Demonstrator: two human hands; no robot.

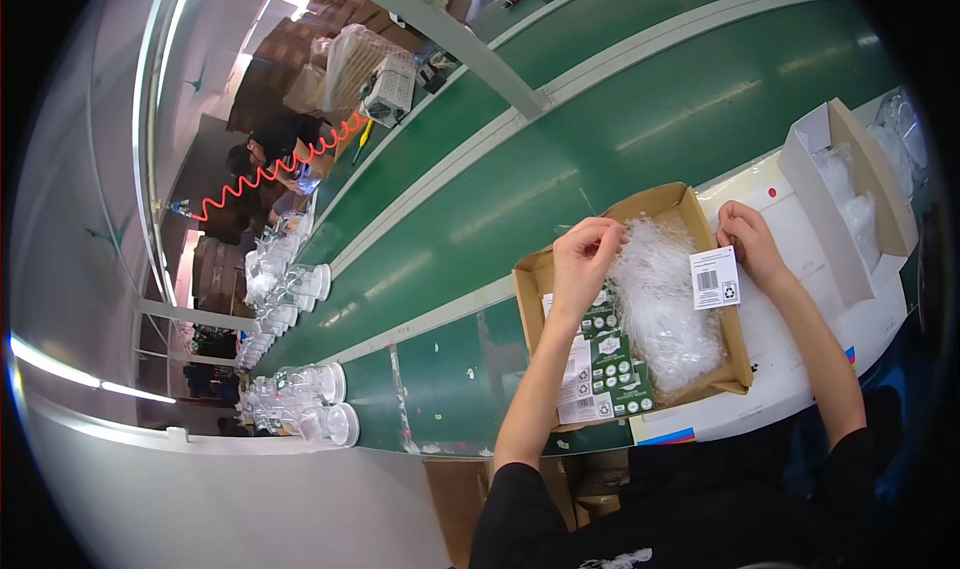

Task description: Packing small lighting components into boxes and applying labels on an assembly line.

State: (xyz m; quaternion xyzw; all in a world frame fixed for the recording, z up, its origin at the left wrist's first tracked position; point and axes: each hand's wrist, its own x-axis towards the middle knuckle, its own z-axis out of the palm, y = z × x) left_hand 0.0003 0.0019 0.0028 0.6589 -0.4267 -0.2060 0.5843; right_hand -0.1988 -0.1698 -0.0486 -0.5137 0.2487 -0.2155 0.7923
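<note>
Pinching, left hand [586, 257]: fingertips drawn together over the upper left side of the strands; cannot tell about anything thin gripped between.
Right hand [752, 253]: fingers curled closed at the top of the white tag; cannot tell between card edge and thread as the part gripped.
White tag [714, 281]: hanging just below the right fingers, barcode and recycling mark showing, in front of the carton's right side.
Clear strands [662, 319]: heaped as a long bundle in the right half of the carton, below and between the hands.
Green-and-white cards [612, 359]: lying in the left half, beside the strands, partly hidden by the left forearm [532, 394].
Brown carton [738, 354]: shallow, open, near the front edge of the green bench [620, 139].
White board [795, 234]: lying flat on the right, marked with a red dot.
White box [828, 219]: open, far right, with clear plastic bags [856, 209] inside.
Clear containers [310, 419]: white-rimmed, grouped at left, well apart from the carton.
Red coiled hose [265, 176]: stretched across the upper left, in front of another person [275, 144].
</note>
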